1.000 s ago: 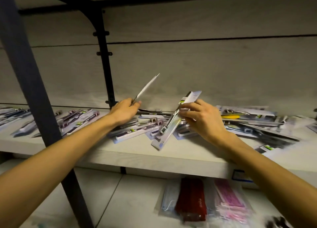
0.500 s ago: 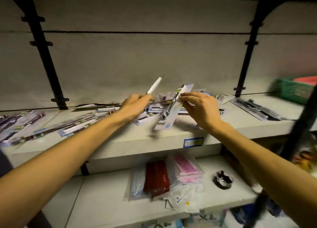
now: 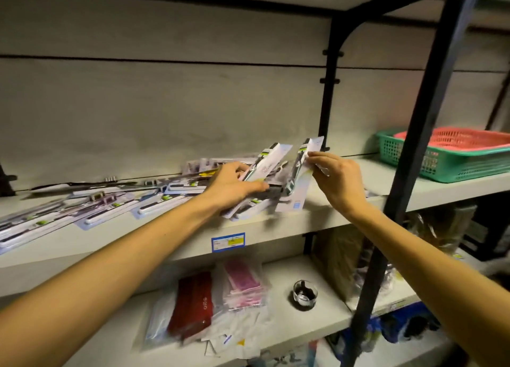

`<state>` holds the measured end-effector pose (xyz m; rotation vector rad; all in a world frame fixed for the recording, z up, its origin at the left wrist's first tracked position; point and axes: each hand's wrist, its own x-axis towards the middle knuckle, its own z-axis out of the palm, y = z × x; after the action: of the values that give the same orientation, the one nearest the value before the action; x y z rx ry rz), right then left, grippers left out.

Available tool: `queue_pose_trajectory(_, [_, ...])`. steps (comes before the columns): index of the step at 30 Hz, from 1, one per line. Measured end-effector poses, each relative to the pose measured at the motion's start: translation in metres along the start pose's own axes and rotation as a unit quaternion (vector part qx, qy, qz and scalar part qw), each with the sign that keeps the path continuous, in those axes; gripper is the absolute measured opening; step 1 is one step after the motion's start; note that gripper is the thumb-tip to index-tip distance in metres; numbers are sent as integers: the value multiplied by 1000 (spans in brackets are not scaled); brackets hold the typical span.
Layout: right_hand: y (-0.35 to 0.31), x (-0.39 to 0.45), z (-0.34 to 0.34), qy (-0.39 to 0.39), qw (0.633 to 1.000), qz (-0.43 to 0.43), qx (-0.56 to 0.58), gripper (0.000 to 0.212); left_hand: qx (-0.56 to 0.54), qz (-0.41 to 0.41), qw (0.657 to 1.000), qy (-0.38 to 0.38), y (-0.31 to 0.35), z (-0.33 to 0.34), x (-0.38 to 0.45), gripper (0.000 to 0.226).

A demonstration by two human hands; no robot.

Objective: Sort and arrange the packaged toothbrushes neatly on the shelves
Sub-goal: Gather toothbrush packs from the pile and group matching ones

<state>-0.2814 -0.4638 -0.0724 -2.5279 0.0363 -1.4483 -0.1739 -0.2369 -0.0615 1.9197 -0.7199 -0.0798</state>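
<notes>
- Packs look light, stiff, slippery; I'd pinch their card edges.
- My left hand (image 3: 234, 186) grips one toothbrush pack (image 3: 266, 161) above the shelf (image 3: 276, 226) pile.
- My right hand (image 3: 338, 179) pinches another pack (image 3: 299, 168), tilted up.

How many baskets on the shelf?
2: a green basket at the shelf's right end and a red basket nested inside it, both partly hidden by the black post.

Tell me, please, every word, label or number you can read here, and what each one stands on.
None reads for certain.
Blue shelf tag: print too small.
Red pouch: pale marking, perhaps "olo", unsure.
Left hand's pack: script lettering, blurred.
Right hand's pack: print blurred.
Packs on the shelf: labels blurred.
</notes>
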Motion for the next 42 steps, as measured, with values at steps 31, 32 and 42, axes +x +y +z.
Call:
queue_pose_trajectory(31, [153,19,6,-220,906,321,166,54,119,-46,990,-59,70,168,77,38])
queue_pose_trajectory(32, [152,17,5,-220,904,321,176,57,147,-42,986,-60,67,180,76,37])
queue_pose_trajectory(42, [152,18,10,-246,911,285,167,64,258,30,964,-55,66,183,84,32])
